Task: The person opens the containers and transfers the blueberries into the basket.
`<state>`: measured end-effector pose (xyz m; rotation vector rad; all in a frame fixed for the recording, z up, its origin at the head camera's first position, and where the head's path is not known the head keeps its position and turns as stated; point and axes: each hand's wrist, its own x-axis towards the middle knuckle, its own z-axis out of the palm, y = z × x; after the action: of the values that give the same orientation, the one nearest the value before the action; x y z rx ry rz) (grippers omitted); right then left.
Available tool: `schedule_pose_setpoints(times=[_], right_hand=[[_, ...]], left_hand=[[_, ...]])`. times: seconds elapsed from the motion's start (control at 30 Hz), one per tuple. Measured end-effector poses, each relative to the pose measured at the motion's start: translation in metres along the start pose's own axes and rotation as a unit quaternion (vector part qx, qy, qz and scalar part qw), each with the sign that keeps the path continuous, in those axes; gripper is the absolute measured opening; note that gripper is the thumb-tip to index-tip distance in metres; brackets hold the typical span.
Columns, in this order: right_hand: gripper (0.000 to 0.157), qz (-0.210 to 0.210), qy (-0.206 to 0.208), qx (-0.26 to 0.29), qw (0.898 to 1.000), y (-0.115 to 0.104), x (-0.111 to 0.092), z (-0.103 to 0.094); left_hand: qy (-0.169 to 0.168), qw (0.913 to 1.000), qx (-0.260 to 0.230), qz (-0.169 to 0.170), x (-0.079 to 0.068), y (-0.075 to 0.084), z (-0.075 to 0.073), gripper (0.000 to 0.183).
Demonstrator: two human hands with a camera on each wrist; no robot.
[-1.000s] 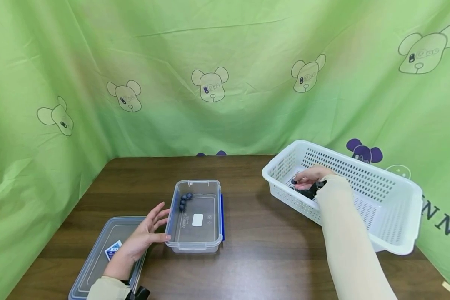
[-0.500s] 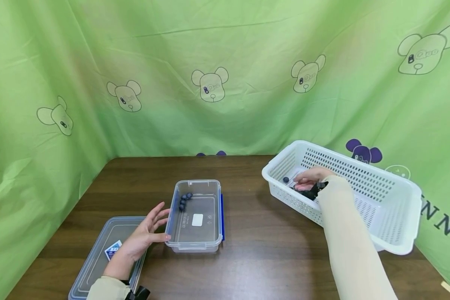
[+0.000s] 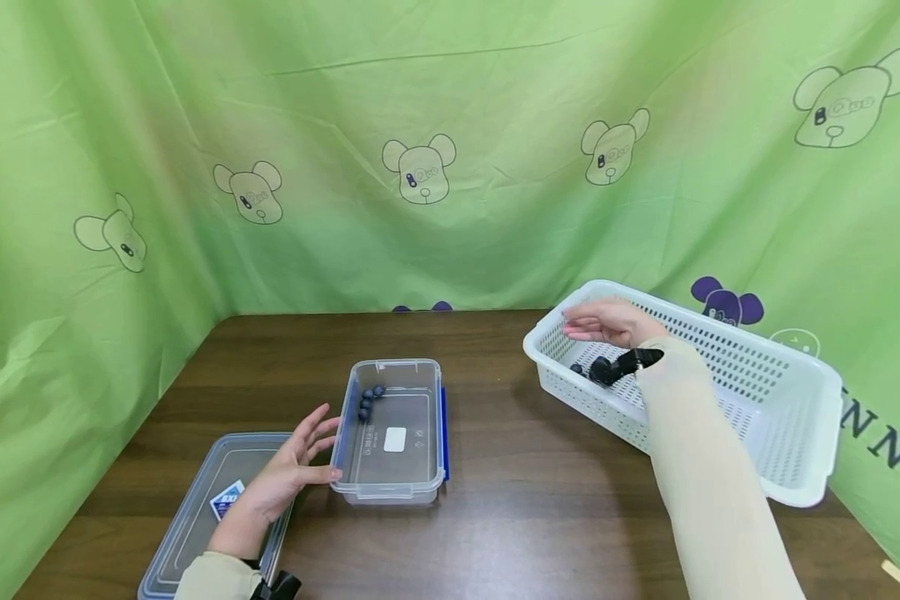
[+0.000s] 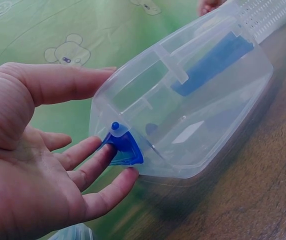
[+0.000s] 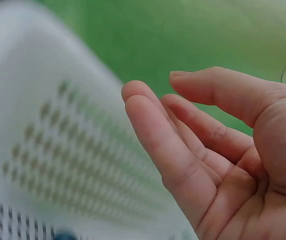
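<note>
Room: green cloth (image 3: pixel 495 92) behind brown wooden tabletop (image 3: pixel 525 517)
Lid (image 3: pixel 191 525): lying at the left
My left hand (image 3: pixel 288 475): fingers spread, touching clear box (image 3: pixel 387 490)
Inside box: dark balls (image 3: pixel 365 404)
My right hand (image 3: pixel 611 322): thumb apart from fingers, over white basket (image 3: pixel 802 433)

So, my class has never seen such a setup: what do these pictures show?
No robot here: just a person's bare hands. The wide picture comes from a head camera; the close ones from a wrist camera on each arm. On the brown table stand a clear container with a few dark balls in it and a white perforated basket with at least one more. A flat, lid-like piece lies left of the container. The left hand touches the container's side and blue clip; the right hand is over the basket, and nothing shows in its grasp.
</note>
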<state>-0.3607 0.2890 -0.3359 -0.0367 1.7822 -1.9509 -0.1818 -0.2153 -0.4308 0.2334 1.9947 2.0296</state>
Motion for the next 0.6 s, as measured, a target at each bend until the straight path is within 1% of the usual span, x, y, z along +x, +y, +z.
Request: schedule_pose_setpoints(times=[0.13,0.3,0.37,0.43,0.53,0.6], right_hand=[[0.027,-0.028,-0.013,-0.010,0.999,-0.008,0.006,0.024],[0.019,-0.038,-0.028,-0.027,0.999,-0.006,0.020,0.063],[0.024,-0.038,-0.037,-0.037,0.998,-0.003,0.026,0.080],[0.033,-0.037,-0.050,-0.053,0.997,0.000,0.032,0.098],[0.039,-0.029,-0.073,-0.074,0.994,0.006,0.042,0.125],[0.040,-0.023,-0.085,-0.084,0.993,0.011,0.048,0.142]], left_hand=[[-0.001,1.0000,-0.001,0.000,0.000,0.001,0.000,0.103],[-0.002,1.0000,-0.003,-0.002,0.000,0.002,0.000,0.103],[-0.003,1.0000,-0.004,-0.002,0.000,0.002,0.000,0.103],[-0.003,1.0000,-0.003,0.000,0.000,0.002,0.001,0.103],[-0.004,1.0000,-0.001,0.000,0.000,0.002,0.001,0.103],[-0.004,1.0000,-0.001,0.001,0.000,0.002,0.001,0.103]])
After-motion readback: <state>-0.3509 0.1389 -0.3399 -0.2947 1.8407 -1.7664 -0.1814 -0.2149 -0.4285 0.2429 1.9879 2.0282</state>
